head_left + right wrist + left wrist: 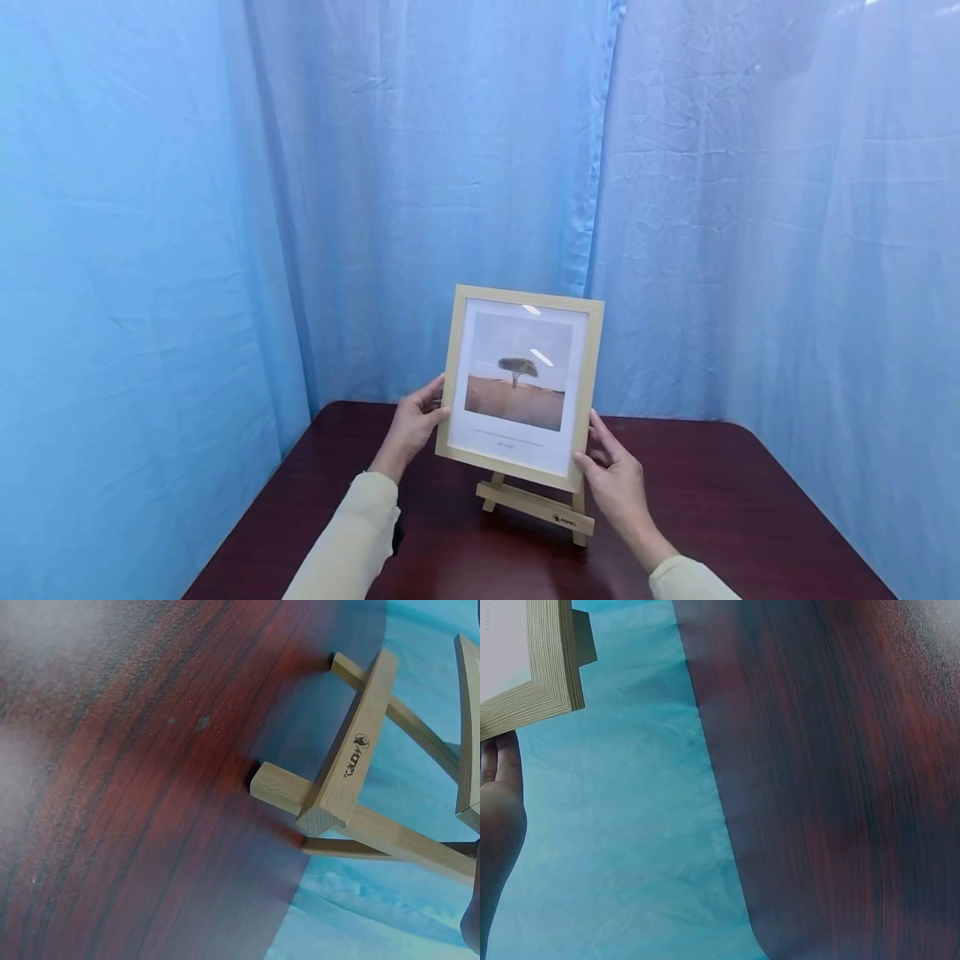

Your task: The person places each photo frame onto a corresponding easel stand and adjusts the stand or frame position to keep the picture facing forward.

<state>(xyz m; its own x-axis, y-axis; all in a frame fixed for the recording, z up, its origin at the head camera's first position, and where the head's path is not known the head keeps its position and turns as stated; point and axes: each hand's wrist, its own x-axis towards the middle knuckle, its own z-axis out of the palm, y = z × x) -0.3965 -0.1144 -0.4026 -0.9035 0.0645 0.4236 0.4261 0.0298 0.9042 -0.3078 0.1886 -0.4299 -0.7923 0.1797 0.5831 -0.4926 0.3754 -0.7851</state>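
Observation:
Both hands hold a light wooden picture frame (517, 462) by its two sides, tilted a little in the head view. Behind its glass is a print of a lone tree on a brown plain. My left hand (408, 427) grips the left side, thumb at the front edge. On the lower right side my right hand (617, 483) has its thumb at the front and fingers round behind. Below the frame stands a small wooden easel (534, 505), its ledge showing a printed logo; the frame hides its upper part. In the right wrist view, a gap shows between the easel ledge (360, 742) and the frame (469, 727).
The easel stands on a dark red-brown table (705, 500) with rounded far corners. Blue curtains (420, 167) hang behind the table and along its sides. Light sleeves (348, 533) cover the forearms.

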